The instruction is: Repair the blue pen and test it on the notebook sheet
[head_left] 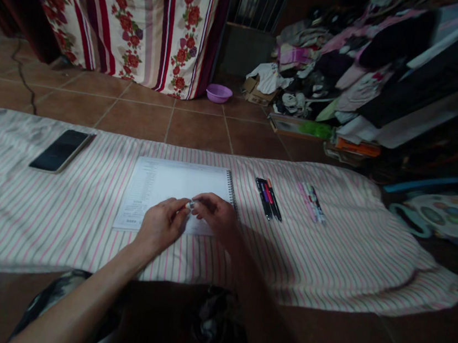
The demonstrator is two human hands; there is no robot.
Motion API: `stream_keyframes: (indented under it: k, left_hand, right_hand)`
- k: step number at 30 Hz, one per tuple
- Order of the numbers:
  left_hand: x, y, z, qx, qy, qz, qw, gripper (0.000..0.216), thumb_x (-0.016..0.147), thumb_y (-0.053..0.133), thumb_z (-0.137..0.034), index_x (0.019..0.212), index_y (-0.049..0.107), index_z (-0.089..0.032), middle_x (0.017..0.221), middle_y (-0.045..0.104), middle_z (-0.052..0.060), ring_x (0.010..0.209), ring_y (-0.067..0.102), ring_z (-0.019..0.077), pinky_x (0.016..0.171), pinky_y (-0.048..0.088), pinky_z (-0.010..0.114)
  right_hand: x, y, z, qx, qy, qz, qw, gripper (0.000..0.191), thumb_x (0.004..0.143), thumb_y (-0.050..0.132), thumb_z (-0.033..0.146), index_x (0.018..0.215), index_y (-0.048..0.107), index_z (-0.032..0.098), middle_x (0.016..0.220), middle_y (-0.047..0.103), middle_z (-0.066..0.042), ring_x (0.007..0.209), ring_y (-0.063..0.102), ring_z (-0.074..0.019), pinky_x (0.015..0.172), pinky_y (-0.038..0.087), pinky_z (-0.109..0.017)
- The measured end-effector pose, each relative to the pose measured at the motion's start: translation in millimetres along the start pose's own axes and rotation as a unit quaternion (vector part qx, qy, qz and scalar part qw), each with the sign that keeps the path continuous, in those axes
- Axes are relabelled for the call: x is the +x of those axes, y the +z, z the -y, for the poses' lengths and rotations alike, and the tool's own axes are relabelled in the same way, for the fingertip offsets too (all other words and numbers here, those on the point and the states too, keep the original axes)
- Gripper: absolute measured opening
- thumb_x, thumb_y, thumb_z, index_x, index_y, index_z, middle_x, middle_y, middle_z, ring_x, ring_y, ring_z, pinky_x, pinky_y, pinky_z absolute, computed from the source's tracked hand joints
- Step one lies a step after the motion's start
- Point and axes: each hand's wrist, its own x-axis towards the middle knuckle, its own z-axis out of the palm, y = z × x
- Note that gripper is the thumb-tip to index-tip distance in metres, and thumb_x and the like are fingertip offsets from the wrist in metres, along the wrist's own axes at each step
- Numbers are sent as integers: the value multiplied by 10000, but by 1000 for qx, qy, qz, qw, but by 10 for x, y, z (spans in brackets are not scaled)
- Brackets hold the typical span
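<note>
A spiral-bound notebook [169,183] lies open on a pink-striped cloth [328,250] spread over the floor. Both my hands meet over its lower right part. My left hand [160,224] and my right hand [217,214] are closed, pinching between their fingertips a small silvery object [190,204], too small to name. Several pens [268,197] lie side by side just right of the notebook. A further narrow packet or pen set [312,202] lies beyond them.
A dark phone [61,150] lies face up on the cloth at the left. Behind are brown floor tiles, a floral curtain [148,17], a purple bowl [218,93], and a heap of clothes and boxes [342,68] at the right.
</note>
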Motion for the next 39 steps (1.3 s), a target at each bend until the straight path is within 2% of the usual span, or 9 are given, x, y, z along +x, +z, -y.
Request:
stream_keyframes:
  k: [6, 9, 12, 16, 20, 24, 31, 36, 39]
  left_hand:
    - [-38, -20, -43, -25, 29, -29, 999, 312, 903, 381, -272, 1085, 594, -134, 936, 689, 91, 860, 639, 201, 768, 486, 318]
    - [-105, -82, -101, -29, 37, -39, 998, 274, 902, 389, -266, 1037, 596, -146, 922, 694, 80, 841, 646, 192, 746, 492, 300]
    - [-201, -194, -195, -37, 75, -56, 995, 250, 899, 400, -252, 998, 605, -146, 881, 693, 77, 807, 646, 180, 717, 493, 281]
    - [-369, -389, -387, -72, 99, -80, 989, 233, 896, 442, -242, 1029, 612, -155, 906, 693, 69, 840, 644, 168, 745, 489, 271]
    - [-652, -615, -646, -116, 107, -72, 985, 234, 899, 463, -238, 1060, 624, -184, 917, 687, 47, 850, 637, 146, 757, 486, 254]
    - [-1051, -840, -882, -136, 109, -72, 982, 238, 891, 482, -240, 1060, 636, -173, 906, 688, 49, 840, 640, 148, 747, 492, 253]
    - [-1694, -1076, -1081, -152, 118, -88, 977, 256, 879, 500, -241, 1086, 634, -174, 957, 698, 62, 895, 650, 158, 783, 501, 258]
    - [-2009, -1107, -1121, -155, 102, -92, 978, 272, 871, 499, -238, 1101, 635, -184, 992, 704, 70, 918, 653, 170, 808, 504, 281]
    - [-2146, -1092, -1094, -183, 66, -86, 977, 261, 856, 515, -254, 1064, 661, -196, 1011, 707, 65, 931, 652, 182, 834, 501, 300]
  right_hand:
    - [-34, 12, -24, 0, -25, -14, 1000, 151, 749, 611, 308, 847, 624, 194, 645, 640, 20, 566, 586, -95, 552, 474, -220]
    - [-106, 19, 46, 2, -28, -4, 1000, 155, 762, 608, 317, 854, 619, 194, 657, 645, 12, 598, 601, -106, 572, 480, -227]
    - [-231, 25, 251, -20, -32, 11, 999, 159, 770, 609, 322, 862, 620, 192, 668, 648, 10, 607, 602, -109, 585, 478, -232]
    - [-490, 52, 684, -69, -64, 11, 996, 130, 788, 584, 300, 850, 616, 191, 683, 638, 11, 646, 615, -115, 619, 481, -238]
    - [-859, 143, 1066, -59, -58, 6, 997, 122, 764, 605, 297, 820, 621, 190, 701, 639, 13, 674, 620, -119, 648, 490, -240]
    - [-1303, 321, 1256, -21, -34, -13, 999, 163, 750, 630, 330, 831, 615, 190, 699, 639, 12, 626, 616, -111, 615, 501, -234]
    - [-1962, 662, 1369, -19, -57, -29, 998, 214, 797, 592, 397, 830, 579, 186, 686, 635, 7, 596, 607, -103, 563, 495, -212]
    - [-2214, 824, 1355, -71, -55, -50, 995, 237, 816, 564, 421, 812, 562, 184, 666, 640, -1, 551, 610, -108, 547, 494, -222]
    - [-2295, 906, 1286, -87, -54, -54, 993, 233, 811, 567, 421, 788, 568, 189, 651, 645, -2, 548, 614, -113, 544, 495, -225]
